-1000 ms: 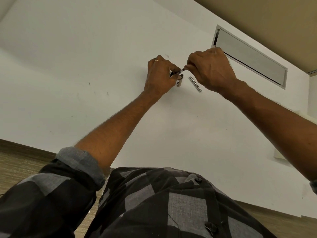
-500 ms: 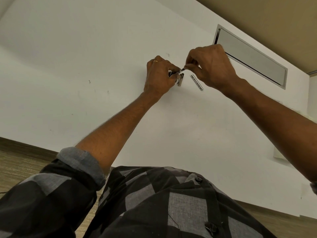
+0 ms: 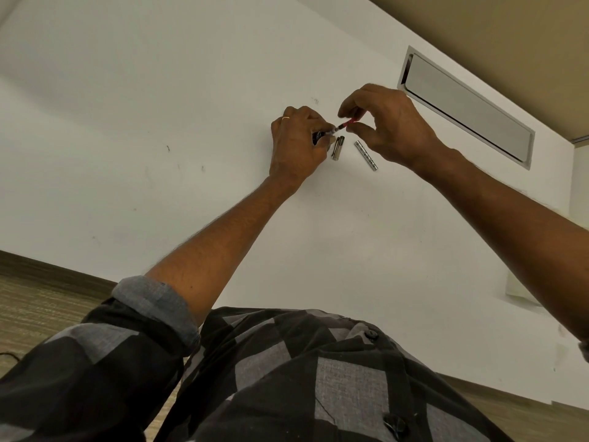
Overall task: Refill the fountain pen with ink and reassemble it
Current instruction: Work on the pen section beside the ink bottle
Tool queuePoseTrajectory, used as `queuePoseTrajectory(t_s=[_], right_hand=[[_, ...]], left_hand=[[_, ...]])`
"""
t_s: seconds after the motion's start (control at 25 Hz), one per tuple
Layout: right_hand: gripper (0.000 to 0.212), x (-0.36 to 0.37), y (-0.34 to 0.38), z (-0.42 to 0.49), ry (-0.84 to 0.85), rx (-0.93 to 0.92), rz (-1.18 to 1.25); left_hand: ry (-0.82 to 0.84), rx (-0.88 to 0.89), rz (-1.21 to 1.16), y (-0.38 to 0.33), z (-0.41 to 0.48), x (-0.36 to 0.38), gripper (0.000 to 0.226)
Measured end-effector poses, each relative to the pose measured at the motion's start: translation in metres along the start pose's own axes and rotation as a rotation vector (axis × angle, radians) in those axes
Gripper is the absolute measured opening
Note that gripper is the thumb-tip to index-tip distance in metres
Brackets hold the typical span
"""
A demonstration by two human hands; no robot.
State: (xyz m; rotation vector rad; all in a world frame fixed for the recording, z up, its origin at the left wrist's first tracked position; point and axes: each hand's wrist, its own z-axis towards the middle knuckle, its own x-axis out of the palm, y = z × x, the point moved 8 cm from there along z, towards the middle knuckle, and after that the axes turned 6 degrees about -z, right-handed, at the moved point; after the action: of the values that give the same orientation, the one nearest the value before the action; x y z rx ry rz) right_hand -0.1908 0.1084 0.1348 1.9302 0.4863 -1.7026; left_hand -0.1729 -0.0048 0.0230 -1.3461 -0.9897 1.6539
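Note:
My left hand (image 3: pixel 298 143) grips the dark front section of the fountain pen (image 3: pixel 319 134) just above the white table (image 3: pixel 159 106). A thin reddish converter (image 3: pixel 345 124) sticks out of that section to the right, and my right hand (image 3: pixel 387 122) pinches its far end between thumb and forefinger. The silver pen cap with its clip (image 3: pixel 337 148) lies on the table just below the hands. The silver pen barrel (image 3: pixel 366 156) lies a little to its right. Most of the pen section is hidden inside my left fist.
A grey recessed cable hatch (image 3: pixel 465 106) is set into the table at the back right. A pale rectangle (image 3: pixel 518 285) lies near my right forearm. The table's near edge runs just in front of my checked shirt (image 3: pixel 287 378).
My right hand has risen and drawn a little to the right, and the reddish converter now shows between the two hands. The left hand, cap and barrel stayed put.

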Motion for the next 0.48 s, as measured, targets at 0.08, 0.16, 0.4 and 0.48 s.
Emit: queuePoseTrajectory(t_s=[0.08, 0.16, 0.4, 0.48], right_hand=[[0.035, -0.001, -0.012, 0.000, -0.011, 0.146, 0.007], [0.041, 0.000, -0.020, 0.001, -0.025, 0.216, -0.062], [0.006, 0.006, -0.001, 0.007, 0.030, 0.026, -0.050], [0.008, 0.007, -0.001, 0.009, 0.026, 0.017, -0.056]], left_hand=[[-0.016, -0.013, -0.005, 0.002, 0.000, 0.000, 0.014], [-0.030, -0.022, -0.027, 0.003, 0.000, 0.000, 0.013], [-0.036, -0.057, -0.057, 0.005, -0.001, 0.000, 0.013], [-0.029, -0.054, -0.040, 0.006, -0.001, 0.001, 0.014]])
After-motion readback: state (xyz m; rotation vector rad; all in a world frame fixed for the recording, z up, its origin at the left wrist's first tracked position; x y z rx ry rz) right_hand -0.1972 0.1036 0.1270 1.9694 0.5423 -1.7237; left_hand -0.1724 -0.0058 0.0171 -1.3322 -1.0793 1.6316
